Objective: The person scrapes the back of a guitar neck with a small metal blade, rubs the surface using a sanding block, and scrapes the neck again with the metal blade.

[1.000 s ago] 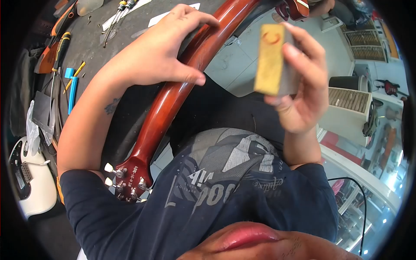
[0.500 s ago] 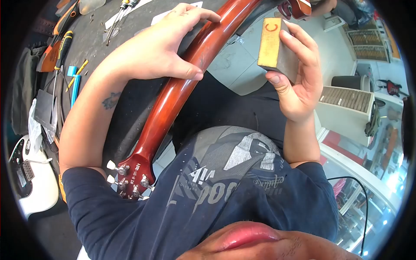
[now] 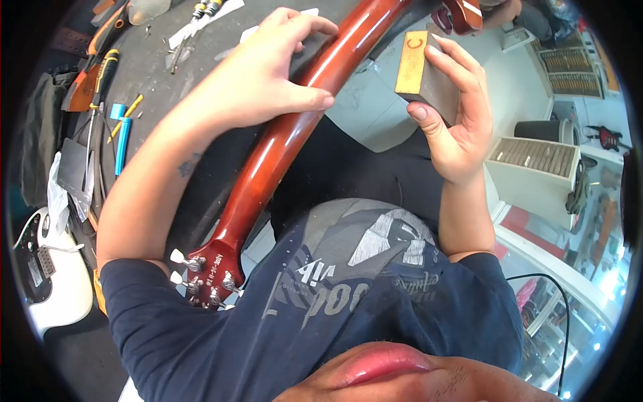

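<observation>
A glossy reddish-brown guitar neck (image 3: 278,151) runs diagonally in front of me, its back turned up. Its headstock (image 3: 218,264), with metal tuners and pale pegs, lies close to my shirt. Over the neck reaches my left hand (image 3: 268,84), thumb and index finger spread apart; the thumb rests on the wood and the index tip is at the far edge. The other fingers are partly hidden. To the right of the neck, my right hand (image 3: 465,127) holds up a rectangular block (image 3: 410,63) with a yellow face marked "C" and darker sides, between thumb and fingers.
On the dark bench at left lie screwdrivers (image 3: 104,77), a blue tube (image 3: 122,144), a yellow pencil (image 3: 127,117) and a plastic bag (image 3: 57,194). A white guitar body (image 3: 63,288) is nearer me. White racks (image 3: 532,167) and a glass case (image 3: 569,268) stand at right.
My left hand has moved slightly right and up along the neck, its thumb now farther up the wood. The block has tilted and shifted slightly left in my right hand.
</observation>
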A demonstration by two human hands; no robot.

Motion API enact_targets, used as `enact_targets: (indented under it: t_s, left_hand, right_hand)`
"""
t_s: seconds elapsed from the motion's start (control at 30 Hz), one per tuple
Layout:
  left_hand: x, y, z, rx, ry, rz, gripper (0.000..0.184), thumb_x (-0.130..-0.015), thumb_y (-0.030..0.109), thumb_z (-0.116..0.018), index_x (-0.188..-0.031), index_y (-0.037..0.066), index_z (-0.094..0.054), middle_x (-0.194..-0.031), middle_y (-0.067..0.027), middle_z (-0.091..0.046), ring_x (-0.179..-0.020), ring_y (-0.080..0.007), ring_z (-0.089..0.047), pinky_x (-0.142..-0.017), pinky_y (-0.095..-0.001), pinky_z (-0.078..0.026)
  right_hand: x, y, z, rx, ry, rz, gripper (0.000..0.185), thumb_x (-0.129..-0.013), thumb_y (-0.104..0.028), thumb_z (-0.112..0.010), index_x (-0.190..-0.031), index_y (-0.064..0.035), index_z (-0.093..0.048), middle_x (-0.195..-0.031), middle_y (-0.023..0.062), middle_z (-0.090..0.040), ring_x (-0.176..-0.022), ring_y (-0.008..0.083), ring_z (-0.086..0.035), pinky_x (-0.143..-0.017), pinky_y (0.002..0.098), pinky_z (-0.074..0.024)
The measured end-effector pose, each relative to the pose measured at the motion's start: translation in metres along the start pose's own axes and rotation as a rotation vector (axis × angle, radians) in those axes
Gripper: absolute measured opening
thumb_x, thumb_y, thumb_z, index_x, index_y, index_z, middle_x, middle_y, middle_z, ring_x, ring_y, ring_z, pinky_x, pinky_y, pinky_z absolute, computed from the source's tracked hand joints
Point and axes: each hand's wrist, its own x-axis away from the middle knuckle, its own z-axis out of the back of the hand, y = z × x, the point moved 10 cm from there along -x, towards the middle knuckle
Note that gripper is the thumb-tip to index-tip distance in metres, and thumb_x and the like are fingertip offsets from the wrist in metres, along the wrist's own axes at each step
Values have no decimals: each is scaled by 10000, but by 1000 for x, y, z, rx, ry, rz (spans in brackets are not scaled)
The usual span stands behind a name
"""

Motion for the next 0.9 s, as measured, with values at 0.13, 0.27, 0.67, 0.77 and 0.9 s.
enact_targets:
  t_s: [0.13,0.27,0.67,0.77,0.9]
  left_hand:
    - [-1,1,2,-23,9,46,741,-803,303,-892,-1470,127,-620,-1347,-124,-590,-1218,-298,-592,-1103,-443,-489]
    - [0,12,4,-69,-87,-62,868,-747,277,-938,-1505,72,-567,-1375,-263,-559,-1335,-440,-586,-1160,-486,-478]
    - [7,19,9,-231,153,-115,411,-949,173,-732,-1310,-13,-671,-1226,-263,-693,-1226,-442,-656,-1088,-524,-522]
    - [5,2,42,-373,384,-77,242,-930,86,-695,-1142,-28,-722,-972,-232,-750,-998,-435,-737,-919,-513,-593]
    - [2,-27,57,-600,330,154,179,-975,138,-716,-1096,30,-794,-1053,-157,-721,-1077,-379,-702,-957,-489,-566]
  right_hand:
    - [-38,-5,4,3,44,44,630,-875,-331,-904,-1406,-58,-705,-1439,176,-683,-1283,356,-623,-1132,442,-463]
    - [-98,-20,-20,-154,-6,-9,480,-940,-130,-816,-1390,-42,-672,-1378,126,-712,-1290,257,-669,-1105,382,-506]
    - [-192,-61,-151,271,-19,542,327,-877,-147,-819,-1174,-49,-722,-1106,172,-740,-1098,367,-696,-978,459,-541]
    - [-180,-32,-136,64,-251,162,203,-963,-102,-756,-1163,-63,-761,-1060,152,-764,-1035,331,-731,-913,399,-573]
    - [-130,11,-133,233,-395,39,142,-966,-136,-727,-1033,-31,-796,-1051,172,-776,-1041,376,-733,-943,482,-576]
